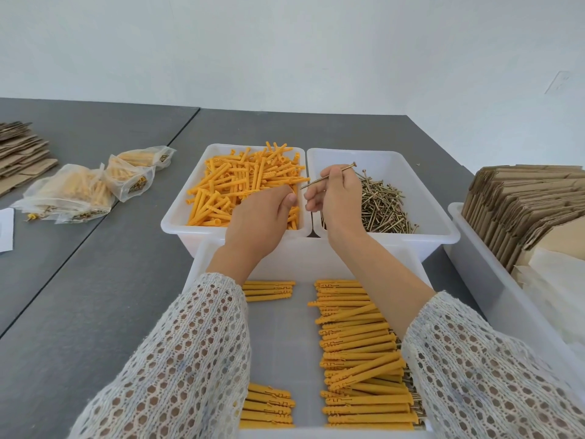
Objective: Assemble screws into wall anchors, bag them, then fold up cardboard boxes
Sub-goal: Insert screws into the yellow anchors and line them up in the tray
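Closest to me, the front tray (202,258) is filling up: one long column of assembled anchors (357,353) down its right side, two short rows on its left, all lying flat. So a good batch is done, I'd say, but nowhere near all.

Just past that, my hands. My left hand (262,213) reaches over the anchor bin (177,217), fingers curled down into the loose orange anchors (247,182); whether it has one pinched yet I cannot tell, the fingertips are hidden. My right hand (335,198) pinches a single screw (329,176) between thumb and fingers, tip pointing left toward the other hand, head up and to the right. It hovers over the screw bin (443,223), where the heap of loose screws (380,204) remains large. Plenty of pairs left to join, then.

Off right, a long tray holds flat cardboard blanks (519,204) on edge, none folded up as far as I see. Far left on the tabletop (95,280), a few filled plastic bags (82,191) lie together, so bagging has begun, with more flat cardboard (22,150) stacked beyond them.
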Action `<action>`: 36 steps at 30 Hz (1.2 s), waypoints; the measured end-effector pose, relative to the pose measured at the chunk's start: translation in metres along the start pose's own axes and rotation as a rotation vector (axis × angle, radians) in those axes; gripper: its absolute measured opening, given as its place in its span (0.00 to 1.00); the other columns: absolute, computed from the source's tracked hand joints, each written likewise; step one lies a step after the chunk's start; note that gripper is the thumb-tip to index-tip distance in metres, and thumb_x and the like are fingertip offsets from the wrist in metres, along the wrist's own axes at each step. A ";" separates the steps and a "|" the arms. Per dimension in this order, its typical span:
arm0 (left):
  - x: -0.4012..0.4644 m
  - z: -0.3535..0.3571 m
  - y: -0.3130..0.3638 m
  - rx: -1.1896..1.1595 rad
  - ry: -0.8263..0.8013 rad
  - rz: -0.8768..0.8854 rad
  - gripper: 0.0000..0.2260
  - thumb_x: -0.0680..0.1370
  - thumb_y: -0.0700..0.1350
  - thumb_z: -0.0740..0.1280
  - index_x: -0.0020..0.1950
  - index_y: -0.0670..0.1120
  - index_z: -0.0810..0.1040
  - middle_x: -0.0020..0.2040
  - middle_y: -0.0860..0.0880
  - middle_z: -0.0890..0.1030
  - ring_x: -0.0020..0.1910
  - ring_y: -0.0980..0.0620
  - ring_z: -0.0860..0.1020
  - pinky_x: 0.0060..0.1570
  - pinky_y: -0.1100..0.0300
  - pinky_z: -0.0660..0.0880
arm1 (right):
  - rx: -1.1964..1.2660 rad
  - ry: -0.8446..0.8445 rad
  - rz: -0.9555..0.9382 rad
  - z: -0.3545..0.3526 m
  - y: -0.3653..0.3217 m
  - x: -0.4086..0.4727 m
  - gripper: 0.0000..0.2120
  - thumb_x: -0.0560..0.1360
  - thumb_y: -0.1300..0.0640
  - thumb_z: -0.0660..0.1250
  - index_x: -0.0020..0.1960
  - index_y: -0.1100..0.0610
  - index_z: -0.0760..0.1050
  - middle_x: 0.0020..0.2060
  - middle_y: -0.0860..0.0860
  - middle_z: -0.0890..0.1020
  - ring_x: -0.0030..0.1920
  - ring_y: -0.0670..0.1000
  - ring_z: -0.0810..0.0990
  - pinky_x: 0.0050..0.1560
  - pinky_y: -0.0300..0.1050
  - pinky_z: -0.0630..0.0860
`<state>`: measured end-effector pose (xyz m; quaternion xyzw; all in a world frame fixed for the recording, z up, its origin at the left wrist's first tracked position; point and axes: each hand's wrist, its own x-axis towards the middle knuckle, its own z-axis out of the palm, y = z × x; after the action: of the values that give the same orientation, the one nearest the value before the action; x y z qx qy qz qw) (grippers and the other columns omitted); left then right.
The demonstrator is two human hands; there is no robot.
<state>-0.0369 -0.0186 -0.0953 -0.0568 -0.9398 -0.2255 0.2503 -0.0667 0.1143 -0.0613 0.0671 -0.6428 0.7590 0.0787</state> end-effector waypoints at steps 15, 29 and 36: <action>0.001 0.001 -0.001 -0.041 -0.013 0.019 0.17 0.85 0.51 0.57 0.36 0.52 0.68 0.29 0.53 0.69 0.30 0.54 0.68 0.29 0.57 0.61 | -0.127 -0.112 -0.005 -0.001 0.006 0.003 0.12 0.83 0.62 0.53 0.47 0.62 0.73 0.27 0.52 0.78 0.23 0.48 0.73 0.25 0.38 0.72; 0.000 -0.001 0.001 -0.012 -0.017 -0.015 0.15 0.85 0.51 0.54 0.47 0.50 0.78 0.36 0.53 0.77 0.36 0.51 0.75 0.35 0.53 0.73 | -0.070 -0.045 -0.029 -0.002 0.008 0.005 0.12 0.83 0.64 0.52 0.46 0.61 0.72 0.29 0.53 0.75 0.22 0.49 0.71 0.23 0.39 0.68; 0.000 -0.001 0.002 -0.006 -0.012 -0.013 0.16 0.85 0.52 0.54 0.47 0.50 0.78 0.36 0.53 0.77 0.36 0.52 0.75 0.35 0.51 0.74 | -0.045 -0.020 -0.032 -0.003 0.008 0.005 0.12 0.83 0.64 0.52 0.44 0.60 0.71 0.29 0.54 0.74 0.22 0.48 0.70 0.23 0.39 0.68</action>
<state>-0.0361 -0.0171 -0.0936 -0.0529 -0.9410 -0.2295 0.2430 -0.0734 0.1162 -0.0680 0.0834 -0.6594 0.7422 0.0859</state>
